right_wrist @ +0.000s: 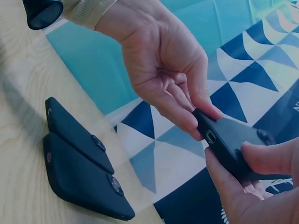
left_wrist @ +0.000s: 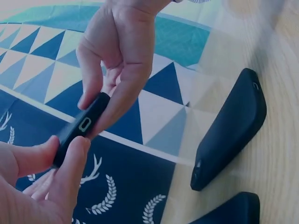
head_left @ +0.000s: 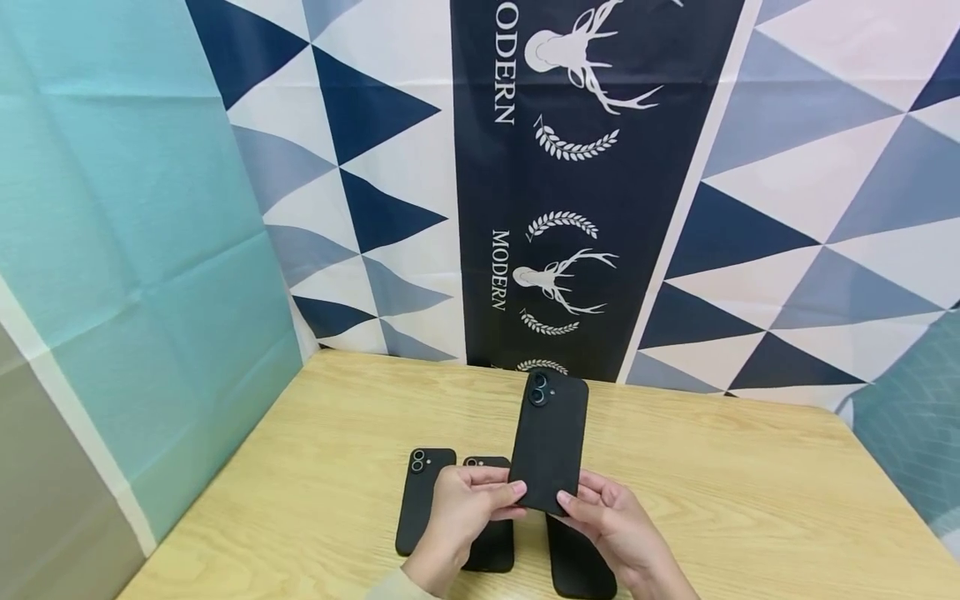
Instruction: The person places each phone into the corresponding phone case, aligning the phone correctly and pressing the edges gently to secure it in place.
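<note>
A phone in a black case (head_left: 549,437) is held up over the table, its back and two-lens camera facing me. My left hand (head_left: 467,510) pinches its lower left corner, thumb on the back. The lower right corner is pinched by my right hand (head_left: 618,523). Both wrist views show the charging port on the bottom edge between the hands. Beneath, two black phones (head_left: 422,504) (head_left: 491,543) lie side by side, the second partly hidden by my left hand. Another black phone (head_left: 579,565) lies under my right hand, partly covered.
The light wooden table (head_left: 300,475) extends to both sides. A patterned cloth (head_left: 390,183) with triangles and deer heads hangs behind its far edge, and a turquoise panel (head_left: 150,208) stands on the left. In the right wrist view, a dark round piece (right_wrist: 44,14) sits by the left sleeve.
</note>
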Tool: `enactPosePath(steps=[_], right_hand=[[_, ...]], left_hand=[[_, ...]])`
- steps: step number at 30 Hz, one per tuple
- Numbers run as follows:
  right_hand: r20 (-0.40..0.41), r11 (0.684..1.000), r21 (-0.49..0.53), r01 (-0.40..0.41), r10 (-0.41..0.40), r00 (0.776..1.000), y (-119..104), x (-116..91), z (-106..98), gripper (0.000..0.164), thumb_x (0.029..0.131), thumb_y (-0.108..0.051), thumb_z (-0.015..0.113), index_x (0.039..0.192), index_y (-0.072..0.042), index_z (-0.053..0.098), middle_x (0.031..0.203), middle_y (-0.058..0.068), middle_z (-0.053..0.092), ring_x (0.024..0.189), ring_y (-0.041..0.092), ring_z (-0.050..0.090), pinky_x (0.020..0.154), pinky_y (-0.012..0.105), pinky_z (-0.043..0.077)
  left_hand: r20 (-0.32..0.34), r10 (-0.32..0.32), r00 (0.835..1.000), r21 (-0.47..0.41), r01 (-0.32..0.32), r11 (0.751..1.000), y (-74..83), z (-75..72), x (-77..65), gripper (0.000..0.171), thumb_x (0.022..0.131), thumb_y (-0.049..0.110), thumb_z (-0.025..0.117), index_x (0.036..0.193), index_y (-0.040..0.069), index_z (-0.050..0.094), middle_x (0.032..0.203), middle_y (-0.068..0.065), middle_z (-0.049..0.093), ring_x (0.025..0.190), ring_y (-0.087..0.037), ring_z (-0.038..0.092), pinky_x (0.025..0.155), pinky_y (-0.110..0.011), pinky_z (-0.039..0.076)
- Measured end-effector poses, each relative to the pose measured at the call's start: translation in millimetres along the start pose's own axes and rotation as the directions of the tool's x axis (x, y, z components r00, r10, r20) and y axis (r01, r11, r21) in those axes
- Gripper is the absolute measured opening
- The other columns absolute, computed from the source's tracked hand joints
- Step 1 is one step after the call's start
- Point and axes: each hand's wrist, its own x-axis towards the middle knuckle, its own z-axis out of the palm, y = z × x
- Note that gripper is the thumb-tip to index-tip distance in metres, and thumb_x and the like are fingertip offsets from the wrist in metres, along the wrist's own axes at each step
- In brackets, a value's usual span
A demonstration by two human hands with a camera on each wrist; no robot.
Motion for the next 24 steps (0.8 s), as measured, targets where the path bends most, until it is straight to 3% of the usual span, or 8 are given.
enactPosePath(steps=[4, 11, 17, 20, 24], right_hand=[[-0.029, 1.0, -0.002, 0.014, -0.014, 0.999, -6.8, 1.2, -0.4, 0.057, 0.101, -0.021, 0.054, 0.145, 0.009, 0.035, 0.107, -0.015, 0.073, 0.098, -0.002, 0.069, 0.09, 0.016, 0.054], [-0.038, 0.998, 0.04, 0.038, -0.036, 0.999, -13.2, 4.6, -2.1, 0.04, 0.104, -0.02, 0.049, 0.135, 0.004, 0.046, 0.102, -0.015, 0.071, 0.098, -0.002, 0.068, 0.088, 0.017, 0.055], [-0.066, 0.998, 0.057, 0.026, -0.022, 0.998, -12.7, 3.7, -3.4, 0.03, 0.102, -0.017, 0.052, 0.128, -0.001, 0.056, 0.098, -0.014, 0.074, 0.093, -0.001, 0.07, 0.084, 0.018, 0.057], [-0.063, 0.998, 0.057, 0.031, -0.027, 0.998, -12.4, 2.5, -2.9, 0.021, 0.102, -0.015, 0.053, 0.118, -0.008, 0.063, 0.095, -0.014, 0.075, 0.091, 0.0, 0.071, 0.083, 0.019, 0.058], [-0.035, 0.997, 0.057, 0.044, -0.042, 0.999, -13.1, 1.7, -1.3, 0.015, 0.101, -0.015, 0.054, 0.11, -0.015, 0.066, 0.095, -0.013, 0.076, 0.091, 0.0, 0.071, 0.083, 0.02, 0.058]], left_hand=[[0.031, -0.008, 0.999, -0.015, 0.009, 1.0, 0.8, -0.4, -0.3, 0.033, 0.081, -0.002, 0.075, 0.11, -0.015, 0.066, 0.095, -0.026, 0.074, 0.065, -0.017, 0.075, 0.072, -0.037, 0.062], [0.054, -0.031, 0.998, -0.038, 0.033, 0.999, -1.9, -2.6, -2.0, 0.031, 0.082, -0.002, 0.075, 0.109, -0.014, 0.067, 0.093, -0.024, 0.075, 0.065, -0.016, 0.074, 0.071, -0.035, 0.062], [0.136, -0.047, 0.99, -0.044, 0.053, 0.998, -1.1, -6.3, -1.1, 0.027, 0.081, -0.001, 0.076, 0.103, -0.011, 0.066, 0.086, -0.016, 0.077, 0.064, -0.014, 0.074, 0.074, -0.038, 0.062], [0.188, -0.044, 0.981, 0.004, 0.044, 0.999, 0.3, -9.7, -0.4, 0.027, 0.083, 0.001, 0.075, 0.104, -0.012, 0.065, 0.088, -0.016, 0.076, 0.069, -0.019, 0.075, 0.077, -0.04, 0.062], [0.19, -0.022, 0.982, 0.093, 0.005, 0.996, 5.5, -13.5, 2.0, 0.032, 0.086, 0.012, 0.075, 0.108, -0.01, 0.067, 0.096, -0.019, 0.076, 0.078, -0.019, 0.076, 0.081, -0.039, 0.062]])
